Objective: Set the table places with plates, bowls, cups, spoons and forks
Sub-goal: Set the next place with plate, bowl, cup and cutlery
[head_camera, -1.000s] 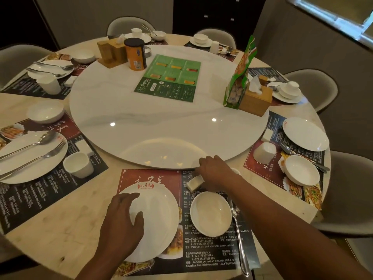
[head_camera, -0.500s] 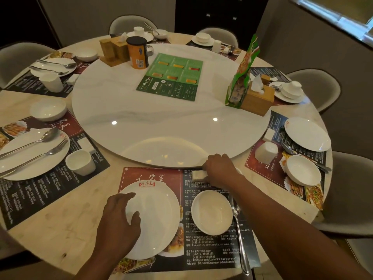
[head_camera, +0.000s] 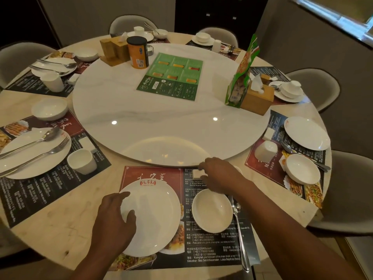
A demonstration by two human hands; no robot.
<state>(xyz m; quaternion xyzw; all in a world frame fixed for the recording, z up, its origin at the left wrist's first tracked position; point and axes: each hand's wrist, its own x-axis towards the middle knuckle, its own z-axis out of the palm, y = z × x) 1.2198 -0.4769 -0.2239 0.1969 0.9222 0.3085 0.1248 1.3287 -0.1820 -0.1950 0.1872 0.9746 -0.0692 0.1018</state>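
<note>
Count on inspection: seven white plates [head_camera: 149,217], seven bowls [head_camera: 212,211], five cups [head_camera: 81,161] (whatever my right hand [head_camera: 218,174] covers is not counted), two wooden boxes [head_camera: 256,100], one orange canister [head_camera: 138,52].

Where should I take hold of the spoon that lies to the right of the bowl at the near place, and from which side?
Judging by its pose, grip the spoon at the lower handle, near the table edge, coming from above on its right side. It lies flat on the placemat, bowl end up near the white bowl, so the left side is crowded. The handle end is free; the right hand is near.
</note>
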